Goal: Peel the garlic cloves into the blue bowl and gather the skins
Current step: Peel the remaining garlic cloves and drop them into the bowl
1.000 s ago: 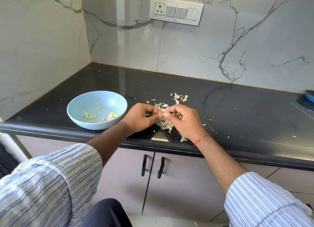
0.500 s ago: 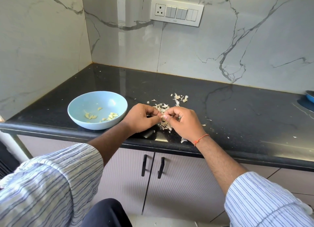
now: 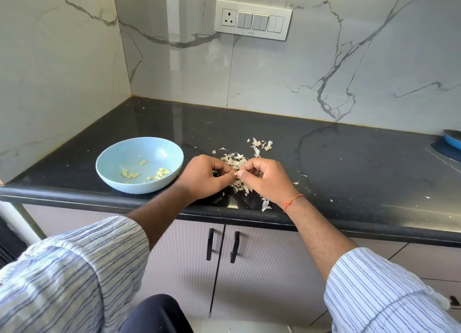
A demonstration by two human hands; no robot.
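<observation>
A light blue bowl [image 3: 117,158] stands on the black counter at the left, holding several peeled garlic cloves [image 3: 159,174]. To its right, my left hand [image 3: 203,179] and my right hand [image 3: 268,179] meet fingertip to fingertip and both pinch one small garlic clove [image 3: 235,174], which is mostly hidden by the fingers. Directly under and behind the hands lies a pile of papery garlic skins [image 3: 234,159]. A smaller cluster of skins [image 3: 260,145] lies further back.
The black counter [image 3: 349,173] meets marble walls at the back and left. A loose skin [image 3: 265,205] lies at the front edge. A blue dish [image 3: 452,138] sits at the far right. Cabinet doors with black handles [image 3: 223,244] are below.
The hands stay together on the clove over the skin pile, with only small finger shifts. The bowl has not moved.
</observation>
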